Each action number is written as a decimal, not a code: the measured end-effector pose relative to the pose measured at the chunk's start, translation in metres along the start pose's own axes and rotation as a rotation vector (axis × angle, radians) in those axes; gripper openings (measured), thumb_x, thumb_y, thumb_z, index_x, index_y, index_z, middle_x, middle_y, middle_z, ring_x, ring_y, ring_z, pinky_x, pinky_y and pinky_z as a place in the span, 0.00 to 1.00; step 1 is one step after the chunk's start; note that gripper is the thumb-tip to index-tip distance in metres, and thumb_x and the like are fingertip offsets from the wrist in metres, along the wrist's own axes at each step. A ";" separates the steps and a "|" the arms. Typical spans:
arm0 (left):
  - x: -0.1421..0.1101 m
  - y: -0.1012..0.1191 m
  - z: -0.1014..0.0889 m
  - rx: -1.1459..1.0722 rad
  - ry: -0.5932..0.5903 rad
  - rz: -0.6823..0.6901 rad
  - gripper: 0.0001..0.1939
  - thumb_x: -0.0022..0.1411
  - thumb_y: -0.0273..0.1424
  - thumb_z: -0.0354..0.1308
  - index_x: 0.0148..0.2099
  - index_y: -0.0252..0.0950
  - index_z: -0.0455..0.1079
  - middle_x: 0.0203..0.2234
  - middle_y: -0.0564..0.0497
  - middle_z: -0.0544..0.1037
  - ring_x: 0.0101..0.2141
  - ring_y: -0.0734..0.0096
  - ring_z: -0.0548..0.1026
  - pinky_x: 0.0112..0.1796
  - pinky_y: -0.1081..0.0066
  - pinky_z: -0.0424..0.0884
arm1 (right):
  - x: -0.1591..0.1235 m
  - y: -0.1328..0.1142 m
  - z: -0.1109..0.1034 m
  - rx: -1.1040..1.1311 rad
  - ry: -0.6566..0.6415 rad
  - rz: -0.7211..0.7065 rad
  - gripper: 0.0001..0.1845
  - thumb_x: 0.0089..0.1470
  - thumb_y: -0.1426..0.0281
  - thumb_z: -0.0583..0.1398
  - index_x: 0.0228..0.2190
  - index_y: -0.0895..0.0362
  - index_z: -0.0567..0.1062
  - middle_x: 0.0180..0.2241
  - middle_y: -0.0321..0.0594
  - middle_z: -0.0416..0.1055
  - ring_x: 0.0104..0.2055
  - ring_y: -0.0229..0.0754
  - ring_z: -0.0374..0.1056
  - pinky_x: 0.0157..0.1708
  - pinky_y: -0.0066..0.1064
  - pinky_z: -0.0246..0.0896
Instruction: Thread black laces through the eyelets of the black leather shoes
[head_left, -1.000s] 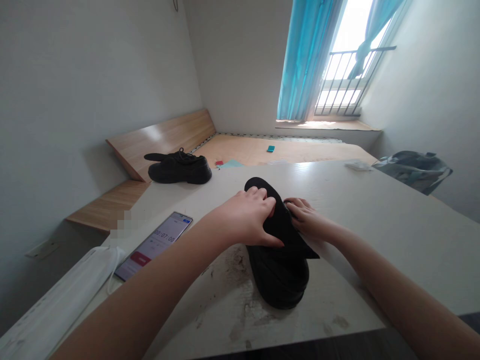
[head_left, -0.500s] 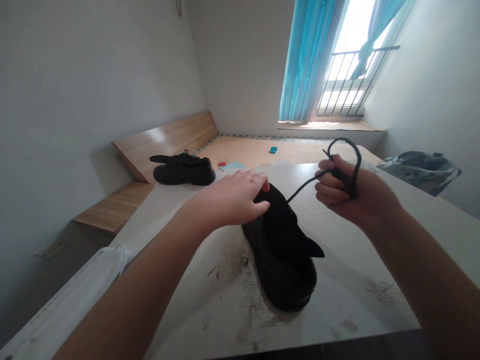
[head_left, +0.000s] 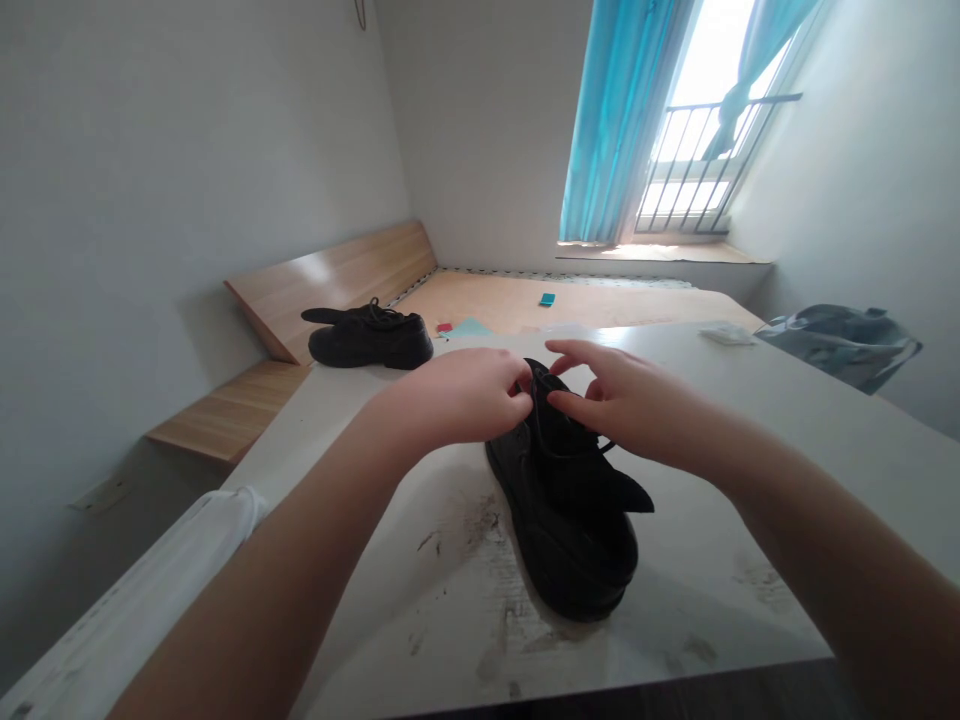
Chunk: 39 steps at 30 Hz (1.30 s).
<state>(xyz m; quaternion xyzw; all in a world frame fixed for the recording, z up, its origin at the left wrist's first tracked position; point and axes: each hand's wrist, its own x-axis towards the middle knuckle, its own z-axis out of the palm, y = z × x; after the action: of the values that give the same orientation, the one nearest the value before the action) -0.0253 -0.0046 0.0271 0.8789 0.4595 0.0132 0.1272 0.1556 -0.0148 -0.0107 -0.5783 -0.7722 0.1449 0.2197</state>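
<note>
A black shoe lies on the white table, heel toward me, its tongue sticking out to the right. My left hand rests on the shoe's far end, fingers curled against the upper. My right hand hovers over the same spot, thumb and forefinger pinched on the black shoelace near the eyelets. The lace lies slack across the upper.
A second black shoe sits at the table's far left. A white cloth lies at the near left edge, a small white item at the far right. Beyond are a wooden bed frame and a grey bag.
My right hand had lifted a loop of lace up to the right; it has come back down to the shoe's eyelets. My left hand stayed on the shoe. The phone left the view.
</note>
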 end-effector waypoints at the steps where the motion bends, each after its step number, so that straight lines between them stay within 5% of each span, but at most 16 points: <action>1: 0.002 0.001 0.001 -0.018 0.037 -0.018 0.12 0.59 0.31 0.48 0.35 0.37 0.73 0.29 0.49 0.77 0.28 0.67 0.71 0.27 0.69 0.59 | -0.002 -0.001 -0.001 0.027 0.025 0.010 0.32 0.53 0.63 0.58 0.59 0.52 0.65 0.53 0.43 0.71 0.30 0.40 0.71 0.26 0.34 0.64; 7: 0.017 0.000 0.015 -0.085 0.113 -0.111 0.20 0.58 0.30 0.48 0.49 0.36 0.74 0.37 0.45 0.80 0.34 0.62 0.74 0.30 0.68 0.61 | -0.021 -0.011 -0.002 -0.045 0.046 -0.015 0.22 0.56 0.67 0.53 0.50 0.49 0.75 0.42 0.38 0.78 0.43 0.52 0.72 0.36 0.41 0.66; 13: 0.025 0.003 0.027 -0.135 0.129 -0.097 0.17 0.58 0.31 0.48 0.42 0.37 0.77 0.36 0.46 0.81 0.36 0.62 0.74 0.31 0.68 0.62 | -0.040 0.003 -0.005 0.143 -0.038 -0.058 0.17 0.62 0.59 0.50 0.43 0.48 0.76 0.38 0.37 0.79 0.43 0.48 0.73 0.39 0.40 0.67; 19: 0.028 -0.002 0.029 -0.521 0.033 0.078 0.16 0.58 0.34 0.55 0.45 0.36 0.77 0.31 0.51 0.82 0.32 0.69 0.76 0.30 0.73 0.66 | -0.049 0.019 -0.004 0.331 -0.004 -0.072 0.22 0.64 0.51 0.48 0.41 0.51 0.74 0.42 0.39 0.76 0.46 0.47 0.73 0.45 0.41 0.66; 23: 0.032 -0.001 0.034 -0.491 0.118 0.063 0.10 0.57 0.33 0.58 0.39 0.36 0.79 0.34 0.51 0.83 0.35 0.68 0.77 0.34 0.72 0.69 | -0.054 0.020 0.000 0.367 -0.047 -0.083 0.26 0.64 0.48 0.46 0.40 0.51 0.75 0.37 0.38 0.78 0.44 0.45 0.73 0.46 0.39 0.65; 26: 0.032 0.003 0.038 -0.238 0.225 -0.053 0.08 0.57 0.32 0.60 0.36 0.36 0.78 0.33 0.49 0.82 0.35 0.65 0.77 0.33 0.69 0.67 | -0.069 0.024 0.004 0.355 0.108 -0.085 0.21 0.65 0.52 0.47 0.43 0.49 0.74 0.35 0.36 0.78 0.41 0.43 0.74 0.44 0.37 0.66; 30: 0.031 0.007 0.042 -0.014 0.277 -0.133 0.06 0.57 0.34 0.60 0.34 0.37 0.75 0.33 0.49 0.81 0.35 0.62 0.76 0.31 0.67 0.63 | -0.106 0.026 0.021 0.114 0.427 -0.115 0.16 0.63 0.60 0.53 0.51 0.47 0.69 0.47 0.39 0.74 0.47 0.45 0.72 0.43 0.37 0.68; 35: 0.027 0.012 0.040 0.034 0.165 -0.141 0.19 0.64 0.42 0.51 0.28 0.36 0.73 0.28 0.47 0.79 0.31 0.61 0.75 0.29 0.66 0.60 | -0.136 0.014 0.069 -0.099 0.543 -0.195 0.39 0.57 0.61 0.59 0.64 0.57 0.52 0.60 0.53 0.59 0.62 0.54 0.58 0.55 0.47 0.64; 39: 0.019 0.019 0.034 0.101 0.100 -0.119 0.24 0.67 0.41 0.45 0.27 0.35 0.72 0.27 0.44 0.79 0.32 0.59 0.75 0.31 0.64 0.61 | -0.132 0.008 0.100 -0.077 0.593 -0.079 0.49 0.55 0.58 0.61 0.67 0.58 0.42 0.64 0.57 0.52 0.64 0.60 0.55 0.54 0.54 0.64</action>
<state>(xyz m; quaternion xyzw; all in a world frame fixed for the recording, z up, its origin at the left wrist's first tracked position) 0.0055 -0.0065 -0.0032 0.8535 0.5169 0.0261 0.0601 0.1425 -0.1354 -0.1232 -0.5729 -0.7012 -0.0681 0.4189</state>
